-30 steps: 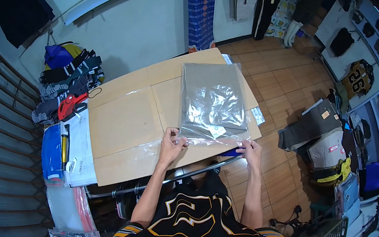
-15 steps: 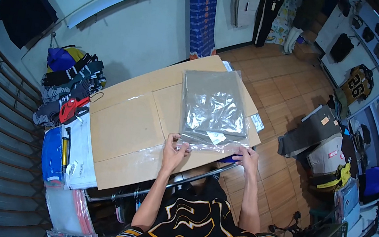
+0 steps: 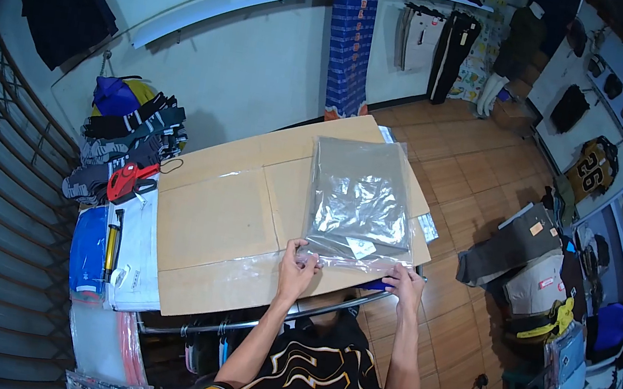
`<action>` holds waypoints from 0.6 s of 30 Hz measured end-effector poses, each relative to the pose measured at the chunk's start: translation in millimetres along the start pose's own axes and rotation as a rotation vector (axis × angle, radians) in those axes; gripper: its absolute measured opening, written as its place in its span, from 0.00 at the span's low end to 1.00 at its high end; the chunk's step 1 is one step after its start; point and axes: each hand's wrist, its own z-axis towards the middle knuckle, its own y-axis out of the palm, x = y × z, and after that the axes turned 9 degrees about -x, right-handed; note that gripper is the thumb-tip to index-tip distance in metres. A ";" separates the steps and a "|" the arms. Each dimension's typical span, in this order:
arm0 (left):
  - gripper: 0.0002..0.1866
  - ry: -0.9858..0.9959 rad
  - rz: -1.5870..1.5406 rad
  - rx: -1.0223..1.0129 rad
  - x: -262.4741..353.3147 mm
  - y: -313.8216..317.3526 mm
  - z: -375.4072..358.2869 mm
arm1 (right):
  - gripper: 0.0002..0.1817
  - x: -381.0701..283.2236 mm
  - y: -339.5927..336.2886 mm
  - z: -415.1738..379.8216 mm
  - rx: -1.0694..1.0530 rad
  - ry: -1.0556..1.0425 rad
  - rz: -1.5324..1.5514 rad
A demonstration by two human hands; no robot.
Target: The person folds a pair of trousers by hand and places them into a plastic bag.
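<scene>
A folded grey-brown garment [image 3: 355, 173] lies flat inside a clear plastic bag [image 3: 334, 257] on the right part of a cardboard sheet [image 3: 211, 216]. A small white label [image 3: 360, 248] shows near the bag's close end. My left hand [image 3: 297, 273] pinches the left part of the bag's near edge between thumb and fingers. At the near right corner, my right hand [image 3: 404, 286] grips the same edge. The plastic is stretched between both hands, just over the cardboard's front edge.
Left of the cardboard are a red tool [image 3: 128, 182], a yellow-and-black pump-like tool [image 3: 111, 245] and a pile of folded clothes [image 3: 136, 128]. A metal rail [image 3: 253, 319] with hangers runs below the front edge. More clothes [image 3: 512, 253] lie to the right.
The view has tilted, so the whole scene sits lower and slightly right. Both hands keep their hold on the bag's near edge, with little visible movement against the cardboard.
</scene>
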 end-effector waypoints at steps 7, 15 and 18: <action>0.18 -0.006 -0.009 0.049 1.5 13.3 -0.7 | 0.14 11.7 0.6 7.7 -0.008 -0.032 -0.019; 0.18 0.005 0.116 0.053 4.6 12.9 -0.2 | 0.13 0.7 4.9 1.0 -0.006 0.004 -0.045; 0.18 0.006 0.065 0.082 6.9 17.0 -1.2 | 0.13 -4.1 8.7 -0.5 0.000 0.034 -0.048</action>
